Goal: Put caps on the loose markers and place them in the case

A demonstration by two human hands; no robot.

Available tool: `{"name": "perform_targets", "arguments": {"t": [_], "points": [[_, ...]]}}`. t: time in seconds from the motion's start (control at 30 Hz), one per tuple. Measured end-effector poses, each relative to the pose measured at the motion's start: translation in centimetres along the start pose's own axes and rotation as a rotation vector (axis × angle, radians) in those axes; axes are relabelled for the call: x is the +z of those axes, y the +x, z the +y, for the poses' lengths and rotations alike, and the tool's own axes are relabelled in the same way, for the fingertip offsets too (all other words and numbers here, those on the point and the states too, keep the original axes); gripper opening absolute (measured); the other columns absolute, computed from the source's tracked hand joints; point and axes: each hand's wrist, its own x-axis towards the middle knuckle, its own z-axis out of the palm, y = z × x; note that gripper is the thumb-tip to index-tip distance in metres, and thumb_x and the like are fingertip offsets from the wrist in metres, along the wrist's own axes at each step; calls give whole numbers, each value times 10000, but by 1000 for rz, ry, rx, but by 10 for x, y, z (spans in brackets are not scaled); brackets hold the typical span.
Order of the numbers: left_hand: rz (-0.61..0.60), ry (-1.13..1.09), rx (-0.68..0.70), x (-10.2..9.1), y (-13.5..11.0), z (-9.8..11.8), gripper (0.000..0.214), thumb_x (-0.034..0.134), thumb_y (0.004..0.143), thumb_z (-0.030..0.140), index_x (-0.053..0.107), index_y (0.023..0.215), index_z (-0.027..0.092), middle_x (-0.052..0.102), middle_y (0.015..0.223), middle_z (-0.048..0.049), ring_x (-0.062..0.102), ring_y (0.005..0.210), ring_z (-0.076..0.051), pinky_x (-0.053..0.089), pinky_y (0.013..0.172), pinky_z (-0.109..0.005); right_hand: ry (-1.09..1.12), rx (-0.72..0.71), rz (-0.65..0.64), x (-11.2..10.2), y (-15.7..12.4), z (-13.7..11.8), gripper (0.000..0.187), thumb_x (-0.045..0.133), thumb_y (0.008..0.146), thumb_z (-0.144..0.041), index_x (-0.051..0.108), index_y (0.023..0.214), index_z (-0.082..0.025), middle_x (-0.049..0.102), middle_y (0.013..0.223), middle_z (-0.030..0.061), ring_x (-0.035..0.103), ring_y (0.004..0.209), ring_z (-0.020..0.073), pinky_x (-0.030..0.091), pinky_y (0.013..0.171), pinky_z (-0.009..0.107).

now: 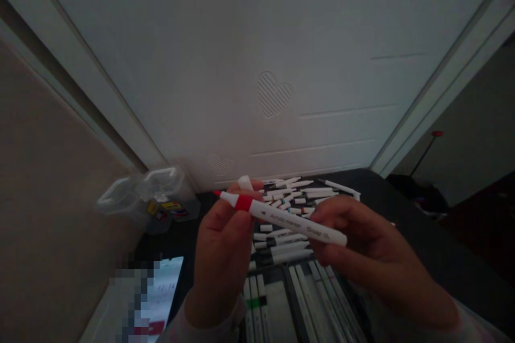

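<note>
A white acrylic marker [287,220] with a red tip and red band lies slantwise between my hands, its red tip to the left. My left hand [225,252] has its thumb against the barrel near the red band, fingers curled behind. A white cap [245,183] sticks up from the fingers of that hand, apart from the marker. At the barrel's blunt end, my right hand [366,257] grips with thumb and fingers. Behind and below the hands, many loose white markers [287,254] lie on the dark surface, partly hidden by them.
Nearest me are two dark trays [284,300] with markers in rows. Two clear plastic containers [171,185] stand at the left. A lit phone [163,295], partly pixelated, lies at lower left. The dark table [402,225] meets a white panel [241,53] with embossed hearts.
</note>
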Motion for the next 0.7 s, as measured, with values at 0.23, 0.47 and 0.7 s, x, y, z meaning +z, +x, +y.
{"name": "perform_targets", "arguments": {"t": [0.23,0.47,0.7], "points": [[29,81,2,0,-1,-1,132,646,705,344,708,797,272,655,961,7,552,895,-141,450,794,-236,-8,29,-5,0,1,-1,168,616,765,-215,575,926,-235,531,698,-8,477,589,93,386,504,195],[25,134,-33,2,-3,-1,106,642,702,320,707,768,268,618,1003,-6,539,956,-185,458,816,-280,-48,55,-2,0,1,0,166,614,768,-247,576,930,-248,510,673,-16,456,581,94,381,508,197],[-40,193,-22,6,-9,-1,117,621,723,250,708,801,257,574,1018,-23,537,931,-168,455,780,-246,-189,60,-2,-1,1,7,181,581,794,-310,564,969,-267,498,676,-23,442,562,90,367,486,189]]}}
